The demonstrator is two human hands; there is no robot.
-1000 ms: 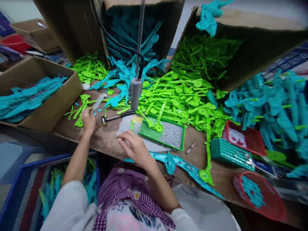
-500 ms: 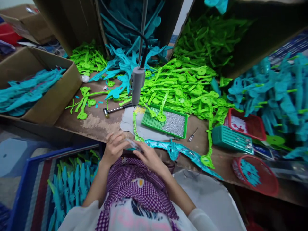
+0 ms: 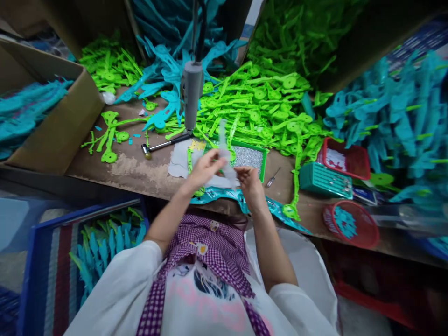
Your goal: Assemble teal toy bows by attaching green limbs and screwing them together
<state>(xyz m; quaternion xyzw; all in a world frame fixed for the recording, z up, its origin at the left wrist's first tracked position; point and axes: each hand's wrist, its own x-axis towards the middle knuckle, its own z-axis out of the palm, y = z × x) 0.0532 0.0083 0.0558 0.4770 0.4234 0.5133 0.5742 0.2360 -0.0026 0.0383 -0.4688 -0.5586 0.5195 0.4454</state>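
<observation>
On surface [image 3: 154, 179], green tray [image 3: 264, 165]: silvery bits
Round basket [image 3: 367, 229]: turquoise pieces
Left grip [image 3: 205, 169]: pinching translucent strip [image 3: 223, 136]
Right grip [image 3: 251, 185]: can't tell

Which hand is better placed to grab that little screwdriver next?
Probably the right hand: it's nearer the screwdriver, which lies just to its right, while the left hand is farther away.

Purple-and-white checked apron [image 3: 224, 235], white shirt [image 3: 115, 277] with pink print [image 3: 220, 311], whitish strip [image 3: 223, 135], turquoise piece [image 3: 220, 194], lime-green parts [image 3: 257, 107], grey driver [image 3: 192, 93], green tray [image 3: 264, 163], red basket [image 3: 369, 227], brown carton [image 3: 65, 121]
</observation>
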